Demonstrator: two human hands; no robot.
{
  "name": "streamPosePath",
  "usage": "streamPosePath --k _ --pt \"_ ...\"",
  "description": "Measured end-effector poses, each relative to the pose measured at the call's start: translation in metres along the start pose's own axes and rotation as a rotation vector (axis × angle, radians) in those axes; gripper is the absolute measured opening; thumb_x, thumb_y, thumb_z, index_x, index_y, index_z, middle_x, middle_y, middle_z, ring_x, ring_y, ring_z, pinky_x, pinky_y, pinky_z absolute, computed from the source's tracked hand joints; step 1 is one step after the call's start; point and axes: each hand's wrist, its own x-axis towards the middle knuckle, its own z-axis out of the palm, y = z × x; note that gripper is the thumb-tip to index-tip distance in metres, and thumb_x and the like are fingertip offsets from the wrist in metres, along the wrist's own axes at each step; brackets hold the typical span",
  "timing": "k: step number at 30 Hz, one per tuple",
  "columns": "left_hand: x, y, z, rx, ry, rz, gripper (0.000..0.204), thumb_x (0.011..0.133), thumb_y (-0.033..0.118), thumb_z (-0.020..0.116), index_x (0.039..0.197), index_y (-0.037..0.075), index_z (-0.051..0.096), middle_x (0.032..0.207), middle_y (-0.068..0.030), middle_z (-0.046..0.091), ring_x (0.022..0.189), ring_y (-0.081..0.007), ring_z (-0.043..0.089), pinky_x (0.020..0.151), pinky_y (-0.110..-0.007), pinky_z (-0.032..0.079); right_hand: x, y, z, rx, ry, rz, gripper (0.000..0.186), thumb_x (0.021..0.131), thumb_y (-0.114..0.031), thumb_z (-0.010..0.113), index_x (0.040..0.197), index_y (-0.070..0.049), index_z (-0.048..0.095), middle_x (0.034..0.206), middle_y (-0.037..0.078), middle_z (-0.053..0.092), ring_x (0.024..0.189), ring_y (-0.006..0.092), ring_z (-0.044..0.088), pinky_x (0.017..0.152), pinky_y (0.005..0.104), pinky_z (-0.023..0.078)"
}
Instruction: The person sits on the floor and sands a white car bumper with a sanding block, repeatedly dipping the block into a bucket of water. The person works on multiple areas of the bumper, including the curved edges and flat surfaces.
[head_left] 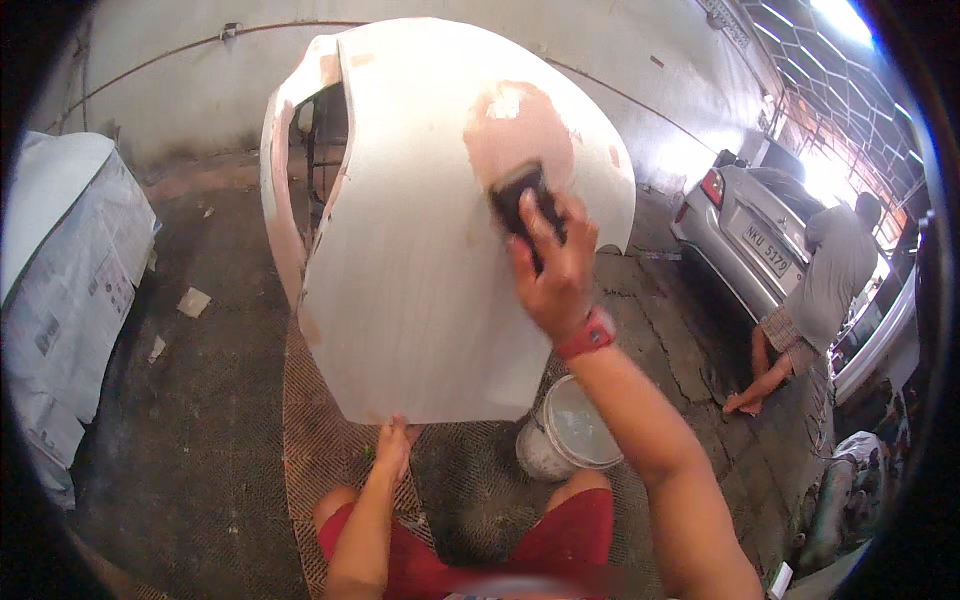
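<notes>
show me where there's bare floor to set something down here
The widest free patch is the dark floor between the paper-covered object at left and the white panel, this side of two pale scraps. A smaller one lies between the right forearm and the silver car. It is crowded around the panel's lower edge: left hand, bucket and both knees.

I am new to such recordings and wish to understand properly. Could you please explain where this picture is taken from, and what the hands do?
No machine here: these are somebody's own bare hands. A fisheye camera on the head looks down, so straight edges bend near the rim. The right hand holds a dark block on a pale, curved panel, by the lower part of a pinkish patch. The left hand is at the panel's near edge, its hold partly hidden. A bucket stands near the panel's lower right.
</notes>
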Motion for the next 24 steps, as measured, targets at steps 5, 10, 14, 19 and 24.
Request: streamPosePath --k 5,10,14,19,24 --pt "0.018 -0.013 -0.021 -0.081 -0.019 0.015 0.079 0.111 0.06 0.061 0.166 0.009 0.036 0.167 -0.0136 0.049 0.15 -0.033 0.054 0.131 -0.058 0.039 0.088 0.043 0.01 0.03 0.054 0.173 0.059 0.099 -0.029 0.083 0.154 -0.012 0.07 0.144 0.028 0.062 0.13 0.0448 0.06 0.118 0.0561 0.044" --pt "0.027 -0.031 -0.023 -0.153 -0.055 0.092 0.072 0.109 0.065 0.061 0.159 0.015 0.047 0.156 -0.0084 0.06 0.147 -0.0283 0.055 0.127 -0.056 0.042 0.097 0.031 0.006 0.077 0.023 0.221 0.064 0.1 -0.033 0.083 0.157 -0.012 0.067 0.142 0.028 0.062 0.129 0.0464 0.06 0.118 0.0573 0.044" --pt "0.017 -0.031 0.035 -0.148 -0.059 0.012 0.077 0.109 0.068 0.06 0.162 0.014 0.045 0.162 -0.009 0.056 0.148 -0.0297 0.054 0.13 -0.057 0.04 0.05 0.008 0.006 0.023 0.011 0.169 0.065 0.1 -0.03 0.082 0.159 -0.011 0.064 0.142 0.028 0.061 0.128 0.0486 0.059 0.116 0.0573 0.046" --pt "0.017 -0.035 0.043 -0.016 -0.055 0.053 0.087 0.107 0.072 0.059 0.166 0.011 0.039 0.167 -0.0127 0.049 0.149 -0.0325 0.053 0.128 -0.056 0.044 -0.01 -0.019 0.003 0.046 -0.014 0.065 0.061 0.102 -0.022 0.076 0.16 -0.009 0.063 0.14 0.029 0.06 0.127 0.049 0.06 0.111 0.0571 0.049" --pt "0.013 -0.038 0.056 -0.017 0.09 -0.014 0.092 0.107 0.073 0.058 0.164 0.005 0.037 0.166 -0.0128 0.049 0.149 -0.0341 0.054 0.128 -0.054 0.045 0.093 0.029 0.013 -0.037 0.112 0.208 0.051 0.104 -0.025 0.073 0.152 -0.008 0.068 0.136 0.028 0.062 0.125 0.0471 0.06 0.11 0.0611 0.048"
